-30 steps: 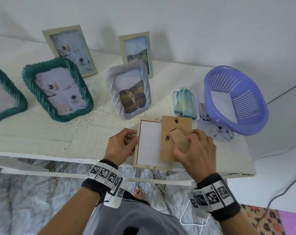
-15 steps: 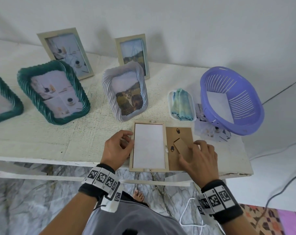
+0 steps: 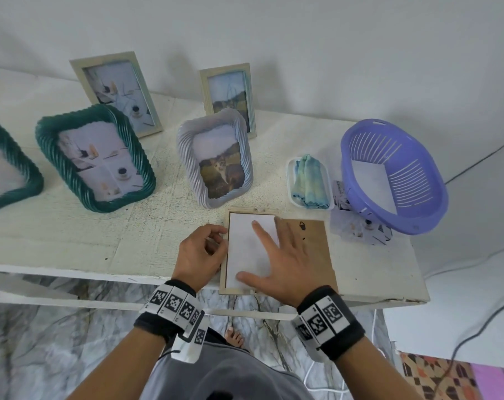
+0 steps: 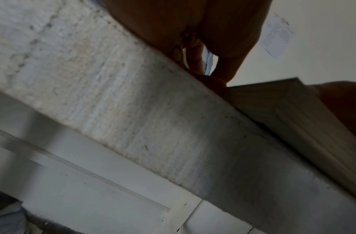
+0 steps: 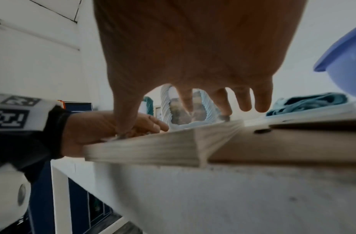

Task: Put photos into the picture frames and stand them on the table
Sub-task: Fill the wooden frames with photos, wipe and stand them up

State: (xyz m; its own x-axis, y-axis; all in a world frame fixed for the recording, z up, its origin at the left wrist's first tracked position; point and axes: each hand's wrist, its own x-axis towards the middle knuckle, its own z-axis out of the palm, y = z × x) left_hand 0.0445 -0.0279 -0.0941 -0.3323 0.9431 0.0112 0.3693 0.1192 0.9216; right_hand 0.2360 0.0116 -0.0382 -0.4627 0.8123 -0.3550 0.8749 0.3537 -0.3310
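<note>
A light wooden picture frame (image 3: 234,290) lies face down at the table's front edge, with a white photo back (image 3: 242,243) inside it. Its brown backing board (image 3: 317,255) lies flat just to the right. My right hand (image 3: 252,251) is spread flat, thumb and index finger on the white sheet, the other fingers over the board. My left hand (image 3: 213,241) has curled fingers pinching the frame's left rail. The right wrist view shows the frame's (image 5: 149,150) front corner and the board (image 5: 293,142). In the left wrist view the frame (image 4: 293,110) meets my fingertips (image 4: 215,85).
Filled frames stand behind: a green rope one (image 3: 95,157), a white ribbed one (image 3: 216,154), two beige ones (image 3: 115,90) (image 3: 229,93), another green (image 3: 2,166) at far left. A tray with cloth (image 3: 308,180) and a purple basket (image 3: 395,174) sit right, over a loose photo (image 3: 357,229).
My right hand set the backing board down to the right of the frame, released it, and moved left to lie flat on the white sheet. The left hand stayed at the frame's left rail.
</note>
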